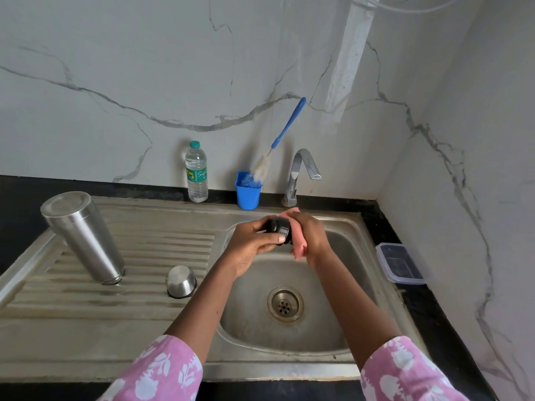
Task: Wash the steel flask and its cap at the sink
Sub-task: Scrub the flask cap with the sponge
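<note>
The steel flask [82,237] stands upside down on the sink's ribbed drainboard [150,256], mouth down, leaning left. A small steel cup lid [181,281] sits upside down beside it. Over the sink basin [289,328], my left hand [254,246] grips a black cap [279,229]. My right hand [311,234] holds a pink sponge [298,247] pressed against the cap's right side. The sponge is mostly hidden by my fingers.
The tap [301,175] stands behind the basin, with no water visible. A blue cup [248,193] holds a blue-handled bottle brush [278,143]. A plastic water bottle [197,172] stands at the wall. A lidded plastic box [401,263] lies on the black counter at right.
</note>
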